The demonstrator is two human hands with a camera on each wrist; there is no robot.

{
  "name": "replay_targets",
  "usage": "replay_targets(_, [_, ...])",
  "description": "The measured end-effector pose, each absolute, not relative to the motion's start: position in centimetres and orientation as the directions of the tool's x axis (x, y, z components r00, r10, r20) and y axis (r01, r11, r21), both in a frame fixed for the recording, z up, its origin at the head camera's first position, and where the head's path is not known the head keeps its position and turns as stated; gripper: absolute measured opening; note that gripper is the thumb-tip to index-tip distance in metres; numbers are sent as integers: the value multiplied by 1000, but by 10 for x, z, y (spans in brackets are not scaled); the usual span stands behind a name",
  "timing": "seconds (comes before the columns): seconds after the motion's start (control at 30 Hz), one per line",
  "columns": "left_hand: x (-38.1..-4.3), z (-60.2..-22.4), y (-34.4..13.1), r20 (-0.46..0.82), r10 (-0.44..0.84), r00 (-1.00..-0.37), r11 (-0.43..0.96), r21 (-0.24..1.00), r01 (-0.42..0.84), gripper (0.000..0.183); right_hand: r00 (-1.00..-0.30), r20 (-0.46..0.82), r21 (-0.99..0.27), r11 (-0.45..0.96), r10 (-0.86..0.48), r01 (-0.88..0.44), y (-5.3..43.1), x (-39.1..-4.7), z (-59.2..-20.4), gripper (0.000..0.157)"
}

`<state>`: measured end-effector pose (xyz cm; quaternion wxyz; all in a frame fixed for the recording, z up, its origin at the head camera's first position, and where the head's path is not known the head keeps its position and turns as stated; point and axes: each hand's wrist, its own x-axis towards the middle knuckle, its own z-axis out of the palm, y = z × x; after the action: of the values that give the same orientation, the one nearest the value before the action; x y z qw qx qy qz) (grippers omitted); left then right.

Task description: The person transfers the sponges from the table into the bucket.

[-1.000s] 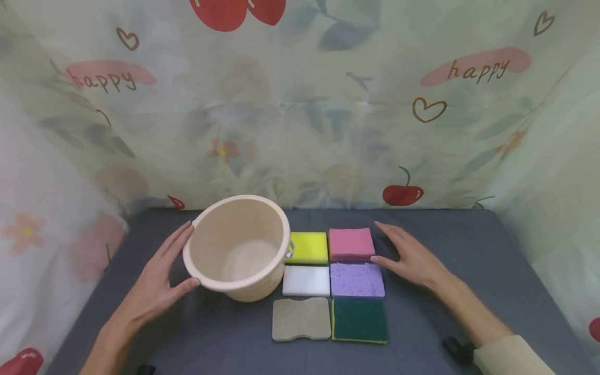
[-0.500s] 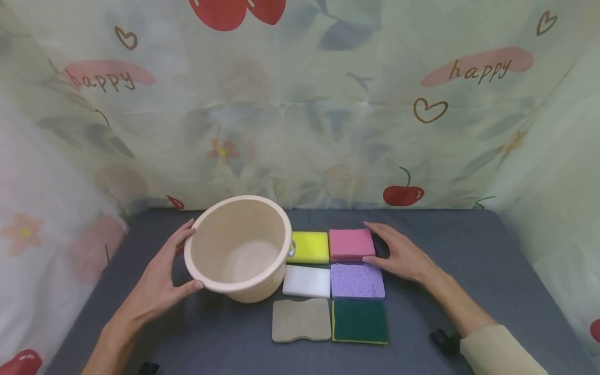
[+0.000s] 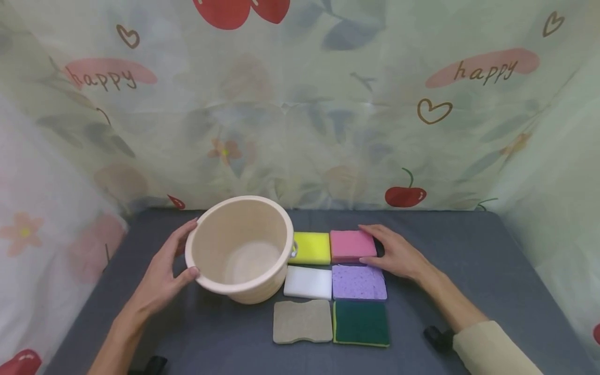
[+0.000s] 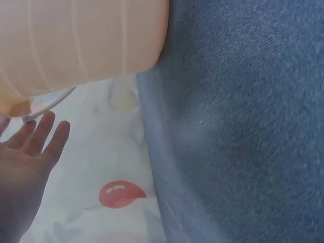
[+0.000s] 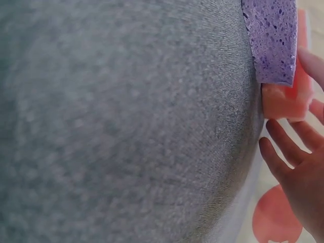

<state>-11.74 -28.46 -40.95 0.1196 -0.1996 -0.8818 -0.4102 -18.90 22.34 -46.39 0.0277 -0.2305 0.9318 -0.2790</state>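
Note:
A cream plastic bucket with ridged sides stands upright at left of centre. My left hand is at its left side, thumb over the rim and fingers along the outside. In the left wrist view its fingers are extended beside the bucket's handle. My right hand has thumb and index finger at opposite edges of a pink sponge, at its right end. In the right wrist view its other fingers stay spread below the sponge. A purple porous sponge lies just in front.
Around the pink sponge lie a yellow sponge partly behind the bucket, a white sponge, a grey-beige sponge with notched sides and a dark green scouring sponge. A dark grey cloth covers the table; patterned curtains enclose it.
My right hand has moved left, its thumb and index finger coming over the edges of the pink sponge. My left hand stays at the bucket, its thumb now higher on the rim.

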Motion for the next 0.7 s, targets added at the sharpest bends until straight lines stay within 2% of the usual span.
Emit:
replay_targets(0.37, [-123, -414, -281, 434, 249, -866, 544, 678, 495, 74, -902, 62, -521, 757, -427, -394, 223, -193, -461, 78])
replay_targets(0.7, [-120, -414, -278, 428, 199, -882, 571, 681, 459, 77, -907, 55, -516, 766, -417, -383, 224, -193, -444, 81])
